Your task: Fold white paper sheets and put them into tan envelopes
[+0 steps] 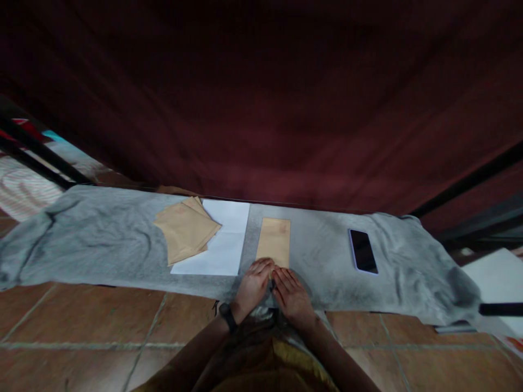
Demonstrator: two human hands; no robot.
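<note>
A brown paper envelope [274,237] lies lengthwise on the grey cloth in front of me. At its near end, my left hand [255,283] has its fingertips pressed together on the paper's edge; a dark band circles that wrist. My right hand [291,294] meets it from the other side, its fingers held together on the same near edge. The fingertips of both hands almost touch, and they hide the end of the envelope. To the left, a fanned pile of similar brown envelopes [186,228] rests partly on a white sheet of paper [229,239].
A phone [363,250] with a dark screen lies on the grey cloth [318,245] at the right. A dark red fabric [261,136] rises behind the narrow surface. Black bars [469,179] stand at both sides. Tiled floor [93,316] shows below the near edge.
</note>
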